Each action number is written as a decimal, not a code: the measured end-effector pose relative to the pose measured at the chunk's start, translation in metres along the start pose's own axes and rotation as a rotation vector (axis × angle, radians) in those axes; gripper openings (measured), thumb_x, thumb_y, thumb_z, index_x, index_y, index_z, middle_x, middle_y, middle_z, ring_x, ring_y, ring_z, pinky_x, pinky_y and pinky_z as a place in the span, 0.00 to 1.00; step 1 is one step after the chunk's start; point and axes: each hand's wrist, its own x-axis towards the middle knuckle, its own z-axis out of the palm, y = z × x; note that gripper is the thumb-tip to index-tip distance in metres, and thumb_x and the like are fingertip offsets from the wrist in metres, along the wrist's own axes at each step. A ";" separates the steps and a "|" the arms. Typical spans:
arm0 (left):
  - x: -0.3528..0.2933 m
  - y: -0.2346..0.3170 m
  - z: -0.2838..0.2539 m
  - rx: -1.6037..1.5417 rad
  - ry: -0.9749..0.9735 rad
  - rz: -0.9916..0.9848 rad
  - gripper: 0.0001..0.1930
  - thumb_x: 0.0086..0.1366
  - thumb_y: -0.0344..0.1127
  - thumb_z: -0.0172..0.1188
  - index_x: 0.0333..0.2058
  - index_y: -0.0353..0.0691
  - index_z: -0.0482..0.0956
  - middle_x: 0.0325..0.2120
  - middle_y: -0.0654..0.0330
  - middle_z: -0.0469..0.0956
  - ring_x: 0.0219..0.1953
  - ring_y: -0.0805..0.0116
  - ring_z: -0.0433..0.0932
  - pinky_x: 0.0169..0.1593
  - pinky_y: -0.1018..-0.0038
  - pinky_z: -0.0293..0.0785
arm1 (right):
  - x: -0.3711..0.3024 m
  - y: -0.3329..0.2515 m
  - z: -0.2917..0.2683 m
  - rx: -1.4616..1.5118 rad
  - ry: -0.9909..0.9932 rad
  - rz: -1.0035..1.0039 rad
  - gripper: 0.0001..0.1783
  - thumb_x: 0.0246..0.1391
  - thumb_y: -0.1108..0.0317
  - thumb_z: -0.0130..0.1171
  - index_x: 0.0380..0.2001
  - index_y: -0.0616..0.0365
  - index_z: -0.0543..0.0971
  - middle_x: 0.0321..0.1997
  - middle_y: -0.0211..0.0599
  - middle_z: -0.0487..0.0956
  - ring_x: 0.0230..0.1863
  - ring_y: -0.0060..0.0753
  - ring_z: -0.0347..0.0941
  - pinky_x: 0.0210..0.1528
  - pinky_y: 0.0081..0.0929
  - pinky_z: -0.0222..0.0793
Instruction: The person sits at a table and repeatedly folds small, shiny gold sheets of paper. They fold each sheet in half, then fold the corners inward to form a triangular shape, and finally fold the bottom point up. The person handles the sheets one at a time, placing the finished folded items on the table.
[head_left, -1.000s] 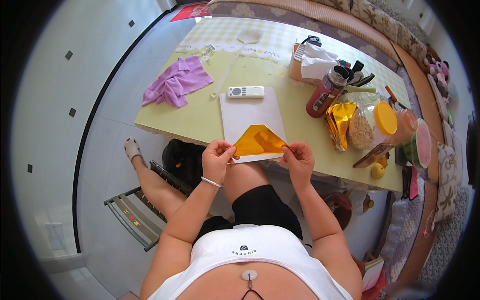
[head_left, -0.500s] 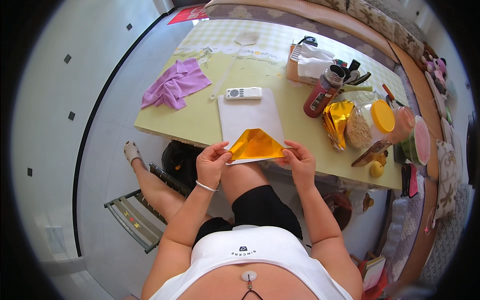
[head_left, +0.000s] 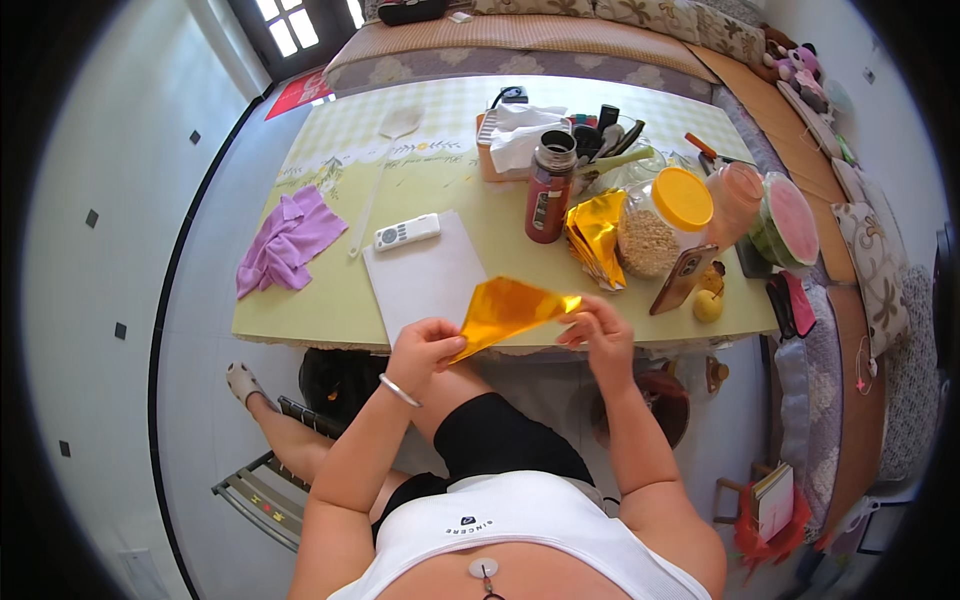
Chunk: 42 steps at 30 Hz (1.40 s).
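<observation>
A sheet of shiny gold foil paper, folded to a pointed shape, is stretched between my two hands above the table's near edge. My left hand pinches its lower left corner between thumb and fingers. At the other end, my right hand has its fingertips closed on the narrow right tip, which sits higher than the left corner. White paper lies on the table just behind and to the left, with a white remote control across its far end. More folded gold foil paper is stacked to the right.
On the right stand a dark red flask, a yellow-lidded jar, a leaning phone, a yellow fruit and a cut watermelon. A tissue box is behind them. A purple cloth and a long-handled fly swatter lie left.
The gold foil paper has gone from level to slanting, its right end raised and turned, and has shifted to the right off the white paper. My view has swung round.
</observation>
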 end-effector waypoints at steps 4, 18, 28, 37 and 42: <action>0.033 0.008 0.066 -0.314 -0.078 -0.184 0.05 0.64 0.28 0.65 0.35 0.40 0.78 0.27 0.62 0.80 0.21 0.78 0.72 0.24 0.82 0.65 | 0.013 0.019 -0.061 -0.154 0.264 -0.178 0.13 0.72 0.65 0.52 0.42 0.61 0.82 0.26 0.31 0.80 0.22 0.16 0.73 0.27 0.16 0.69; 0.164 -0.003 0.191 -0.189 0.059 -0.167 0.08 0.69 0.37 0.62 0.34 0.40 0.76 0.25 0.60 0.80 0.20 0.71 0.80 0.24 0.75 0.77 | 0.017 0.074 -0.107 -0.495 0.345 -0.420 0.07 0.65 0.71 0.58 0.33 0.63 0.81 0.20 0.31 0.77 0.23 0.19 0.73 0.28 0.20 0.69; 0.188 -0.021 0.172 0.416 0.013 0.030 0.21 0.64 0.49 0.68 0.18 0.43 0.77 0.12 0.63 0.74 0.11 0.75 0.68 0.16 0.76 0.62 | 0.024 0.098 -0.111 -0.793 0.436 -0.659 0.05 0.56 0.67 0.67 0.34 0.53 0.82 0.27 0.39 0.80 0.25 0.44 0.77 0.28 0.38 0.74; 0.048 -0.052 0.150 0.507 -0.181 0.315 0.08 0.69 0.30 0.62 0.30 0.34 0.79 0.21 0.63 0.78 0.17 0.81 0.71 0.23 0.83 0.66 | 0.022 0.081 -0.097 -0.831 0.393 -0.661 0.09 0.56 0.63 0.62 0.24 0.51 0.75 0.21 0.38 0.73 0.24 0.47 0.74 0.25 0.42 0.68; 0.003 -0.085 0.154 0.613 -0.418 0.520 0.02 0.63 0.20 0.64 0.31 0.32 0.80 0.21 0.62 0.75 0.19 0.78 0.72 0.25 0.82 0.66 | 0.023 0.082 -0.098 -0.866 0.439 -0.710 0.09 0.55 0.64 0.61 0.23 0.50 0.74 0.21 0.37 0.72 0.22 0.46 0.73 0.24 0.41 0.67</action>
